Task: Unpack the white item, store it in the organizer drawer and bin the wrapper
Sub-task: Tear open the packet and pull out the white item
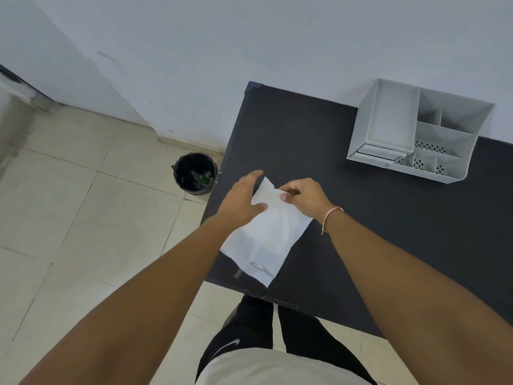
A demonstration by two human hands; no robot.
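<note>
Left hand (pixel 241 196) spread flat, fingers loosely extended, palm down on the far left edge of the white package (pixel 265 232); pressing rather than gripping, thumb laid across the wrapper's upper face. Right hand (pixel 302 196) curled into a pinch, thumb and bent fingers closed on the far corner of the same package, just beside the left hand's fingertips. Between the two hands, a small raised flap of white wrapper. Package itself lying flat and slanted on the near left part of the dark table (pixel 361 212), its near end close to the table's front edge, its far end under both hands. Contents not visible through the wrapper.

Both forearms reaching forward and converging over the package, left from the lower left, right from the lower right, wrists roughly level. Thin thread bracelet (pixel 330 215) around the right wrist.

Grey organizer (pixel 416 134) at the far right of the table against the wall, well apart from the hands, compartments open on top, drawer front low on its near left side. Black bin (pixel 195 173) on the tiled floor, just beside the table's left edge.
</note>
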